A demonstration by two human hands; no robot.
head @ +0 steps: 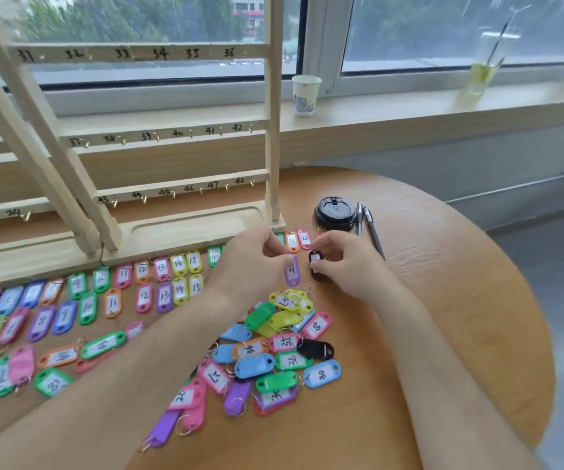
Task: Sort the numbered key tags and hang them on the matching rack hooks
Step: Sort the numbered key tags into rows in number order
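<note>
L hand (253,262) + R hand (345,262), 1 tag each, near rack (272,130) foot.
L pinches purple tag (292,271), hanging; R pinches black tag (315,264); hands close, not touching. Heap of loose tags (255,366) just below on table (443,300). Rack: 3 numbered bars, 6 nos. each. 2 pens (370,228) at right.

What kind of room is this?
Probably an office or break room: a round wooden table by a big window, pens beside a black lid, and a paper cup on the sill.
</note>
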